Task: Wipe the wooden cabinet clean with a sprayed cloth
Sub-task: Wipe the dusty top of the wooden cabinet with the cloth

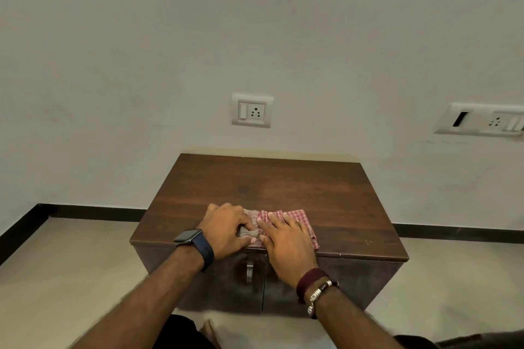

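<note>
risk: the red-and-white checked cloth (286, 221) sits at the front edge of the dark brown wooden cabinet (283, 187); a pull toward the person would likely drag it off onto the floor.
risk two: the bunched fold could slip from the left grip, leaving only part of the cloth wiping.
left hand (226, 228): curled at the cloth's left end, thumb and fingers pinching a grey-brown bunched fold, watch on the wrist.
right hand (286, 238): just right of the left, touching it, fingers spread flat, pressing the cloth onto the surface.
cabinet top beyond cloth: bare wood, not under the cloth.
wall socket (251, 110): above the cabinet's back edge, well apart.
</note>
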